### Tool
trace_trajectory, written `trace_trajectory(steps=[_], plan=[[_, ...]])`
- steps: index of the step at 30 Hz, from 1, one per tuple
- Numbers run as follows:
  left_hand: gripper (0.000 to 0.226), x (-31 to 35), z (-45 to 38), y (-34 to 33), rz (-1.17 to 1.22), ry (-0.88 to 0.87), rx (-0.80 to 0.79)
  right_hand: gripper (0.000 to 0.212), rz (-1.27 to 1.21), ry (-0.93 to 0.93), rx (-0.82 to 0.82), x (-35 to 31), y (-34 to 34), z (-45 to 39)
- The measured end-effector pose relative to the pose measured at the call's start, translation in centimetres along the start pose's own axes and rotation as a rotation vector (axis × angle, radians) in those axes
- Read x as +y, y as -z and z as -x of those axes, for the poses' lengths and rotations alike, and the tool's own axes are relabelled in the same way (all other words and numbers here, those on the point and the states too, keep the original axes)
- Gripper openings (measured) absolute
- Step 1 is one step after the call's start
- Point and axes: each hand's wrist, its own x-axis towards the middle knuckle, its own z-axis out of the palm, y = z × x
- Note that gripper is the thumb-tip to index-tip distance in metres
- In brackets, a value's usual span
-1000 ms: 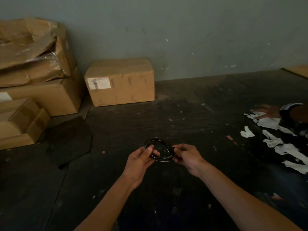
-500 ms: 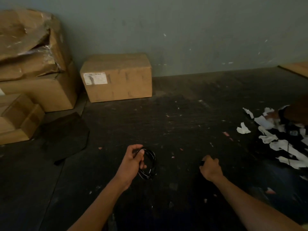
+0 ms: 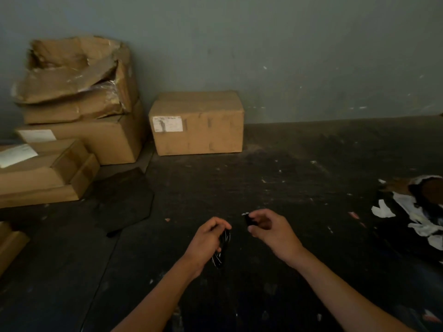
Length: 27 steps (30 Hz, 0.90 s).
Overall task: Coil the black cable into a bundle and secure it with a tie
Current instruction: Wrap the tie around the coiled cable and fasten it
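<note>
Right hand (image 3: 271, 230) is back up from the floor pinching a small dark tie (image 3: 247, 220) just right of the coiled black cable (image 3: 223, 245) gripped in left hand (image 3: 207, 238), so securing looks next.

Cardboard box (image 3: 196, 123) against wall (image 3: 287, 56), centre; stacked boxes (image 3: 72, 111) to its left. Paper scraps (image 3: 407, 212) far right on floor (image 3: 287, 176). Hands nearest the camera.

Noted white label (image 3: 167, 124) on middle box (image 3: 196, 123); print too blurred to read. No other legible text found.
</note>
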Motion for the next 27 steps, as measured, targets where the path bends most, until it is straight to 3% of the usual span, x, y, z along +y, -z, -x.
trace_trajectory(steps=[6, 13, 20, 23, 27], plan=[[0.03, 1.5, 0.7, 1.2, 0.075, -0.105, -0.028, 0.03, 0.104, 0.239, -0.119, -4.4, -1.7, 0.3], [0.029, 2.2, 0.7, 3.0, -0.141, -0.263, -0.032, 0.017, -0.137, 0.154, -0.188, -6.0, -2.0, 0.3], [0.03, 2.4, 0.1, 2.8, -0.022, -0.186, 0.097, 0.014, 0.078, 0.402, -0.047, -6.7, -2.2, 0.6], [0.028, 2.3, 0.0, 3.2, 0.074, -0.115, 0.134, 0.015, 0.101, 0.492, -0.073, -6.5, -2.2, 1.0], [0.029, 2.2, 0.1, 3.7, 0.065, -0.152, 0.102, 0.011, -0.096, 0.282, -0.159, -6.1, -2.4, 1.5]])
